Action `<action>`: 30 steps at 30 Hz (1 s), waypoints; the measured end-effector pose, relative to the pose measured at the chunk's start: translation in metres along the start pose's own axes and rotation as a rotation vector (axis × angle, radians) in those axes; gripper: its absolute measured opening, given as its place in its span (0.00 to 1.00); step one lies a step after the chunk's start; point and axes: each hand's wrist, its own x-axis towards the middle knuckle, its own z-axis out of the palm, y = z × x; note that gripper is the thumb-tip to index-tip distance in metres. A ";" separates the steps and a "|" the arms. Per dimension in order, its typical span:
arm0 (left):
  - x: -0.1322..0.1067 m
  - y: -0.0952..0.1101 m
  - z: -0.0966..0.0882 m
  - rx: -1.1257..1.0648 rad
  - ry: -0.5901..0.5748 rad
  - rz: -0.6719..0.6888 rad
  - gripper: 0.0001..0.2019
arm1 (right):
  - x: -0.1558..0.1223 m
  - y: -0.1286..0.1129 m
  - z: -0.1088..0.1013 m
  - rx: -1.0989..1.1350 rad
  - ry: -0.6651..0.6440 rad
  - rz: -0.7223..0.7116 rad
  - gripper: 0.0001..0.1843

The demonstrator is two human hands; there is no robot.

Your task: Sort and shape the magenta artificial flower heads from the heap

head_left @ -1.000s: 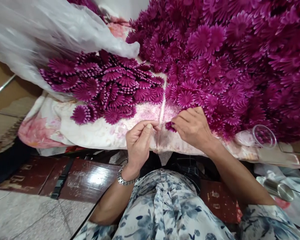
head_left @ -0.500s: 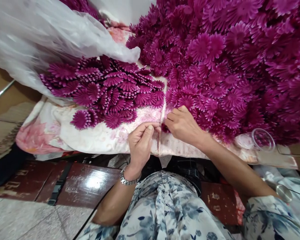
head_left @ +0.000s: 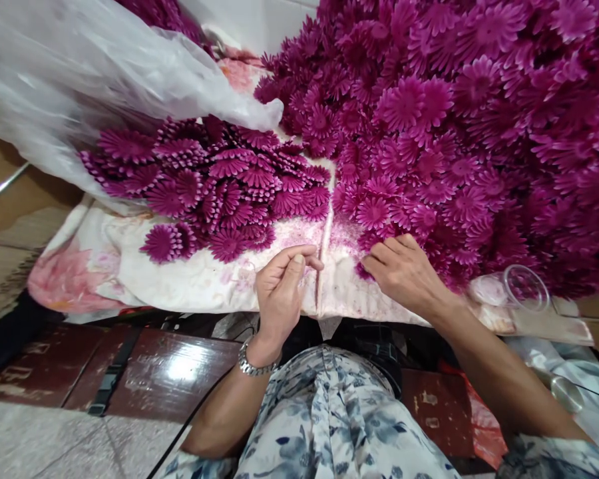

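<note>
Now further right, the right hand (head_left: 402, 271) clamps a mostly hidden purple flower (head_left: 363, 271) at its fingertips; the left hand (head_left: 283, 286) is pinched together, contents unclear. Beneath lies stained cloth (head_left: 347, 294); beyond, a cut-off flower heap (head_left: 454, 140) and white wall (head_left: 252, 26).

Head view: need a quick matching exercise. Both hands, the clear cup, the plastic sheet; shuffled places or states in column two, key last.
Things
1. Left hand
2. Right hand
3. Clear cup
4. Plastic sheet

Places or states
A. By the near edge of the larger flower pile, at the picture's right
B. Metal watch on its wrist
C. At upper left, by the smaller flower pile
D. Small magenta piece at its fingertips

Pairs: 1-B, 2-D, 3-A, 4-C
</note>
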 end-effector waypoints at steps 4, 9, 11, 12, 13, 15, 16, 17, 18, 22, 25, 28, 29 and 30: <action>0.002 -0.003 0.007 -0.062 -0.039 -0.046 0.10 | 0.011 -0.003 0.010 -0.023 0.173 0.054 0.12; 0.010 -0.009 0.012 -0.032 -0.001 0.073 0.11 | 0.032 -0.006 0.015 -0.060 0.129 0.002 0.14; 0.012 -0.009 0.012 -0.027 0.004 0.122 0.14 | 0.038 -0.005 0.018 -0.090 0.172 0.038 0.15; 0.013 -0.009 0.012 -0.022 0.013 0.132 0.15 | 0.041 -0.005 0.020 -0.083 0.197 0.061 0.15; 0.013 -0.009 0.011 -0.014 0.027 0.134 0.14 | 0.042 -0.004 0.021 -0.064 0.205 0.075 0.15; 0.014 -0.007 0.010 0.012 0.065 0.130 0.11 | 0.044 -0.003 0.023 -0.038 0.185 0.062 0.14; 0.013 -0.007 0.009 0.022 0.078 0.124 0.10 | 0.045 -0.003 0.023 -0.040 0.171 0.048 0.14; 0.012 -0.006 0.009 0.024 0.082 0.117 0.09 | 0.045 -0.002 0.023 -0.045 0.165 0.043 0.15; 0.011 -0.006 0.009 0.020 0.079 0.110 0.09 | 0.045 -0.001 0.021 -0.046 0.174 0.056 0.15; 0.006 -0.006 0.011 -0.006 0.037 0.051 0.09 | 0.040 0.004 0.011 0.154 0.298 0.252 0.09; 0.002 -0.006 0.013 0.007 0.032 0.007 0.09 | 0.034 0.003 0.011 0.301 0.276 0.263 0.06; -0.002 -0.004 0.015 0.013 0.018 -0.022 0.08 | 0.027 -0.001 0.016 0.156 0.295 0.178 0.10; -0.004 -0.004 0.016 0.012 0.015 -0.033 0.07 | 0.024 -0.002 0.017 0.105 0.338 0.185 0.10; -0.006 -0.003 0.017 0.007 0.012 -0.057 0.07 | 0.022 -0.003 0.017 0.079 0.388 0.209 0.10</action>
